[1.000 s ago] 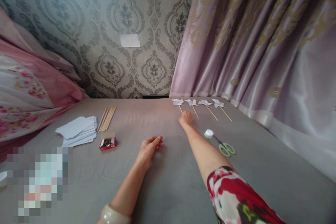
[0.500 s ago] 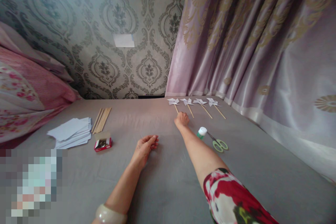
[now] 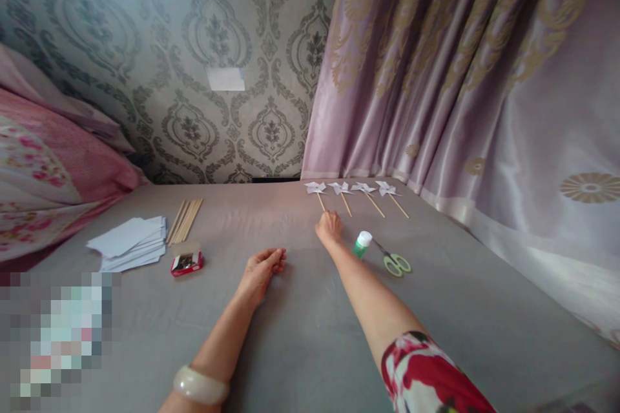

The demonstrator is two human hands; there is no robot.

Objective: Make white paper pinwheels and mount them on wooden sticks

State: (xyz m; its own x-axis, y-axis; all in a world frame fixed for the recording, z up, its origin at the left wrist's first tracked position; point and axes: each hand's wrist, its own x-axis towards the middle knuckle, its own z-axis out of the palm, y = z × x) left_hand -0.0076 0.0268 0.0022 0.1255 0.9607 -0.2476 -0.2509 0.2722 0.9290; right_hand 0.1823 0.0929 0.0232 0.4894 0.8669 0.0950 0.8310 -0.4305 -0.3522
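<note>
My right hand (image 3: 330, 227) reaches out with curled fingers over the lower end of the leftmost pinwheel's stick. That paper pinwheel (image 3: 315, 188) lies flat, its white blades pointing away from me. Three more white pinwheels (image 3: 341, 188) lie in a row to its right, each on a thin wooden stick. Nearer to me, my left hand (image 3: 264, 271) rests on the grey cloth, its fingers drawn together and thumb against them; nothing shows in it. Beside my right forearm are a green glue bottle with a white cap (image 3: 363, 244) and scissors with pale green handles (image 3: 397, 264).
On the left lie a stack of white paper (image 3: 128, 242), several wooden sticks (image 3: 185, 221) and an open red box of small metallic pieces (image 3: 186, 263). A patterned wall stands behind the grey cloth surface (image 3: 290, 348). Lilac curtains (image 3: 436, 77) hang at the right.
My right hand has drawn back slightly from the leftmost pinwheel's blades. The view has shifted a little, moving everything slightly left. My left hand keeps its pose.
</note>
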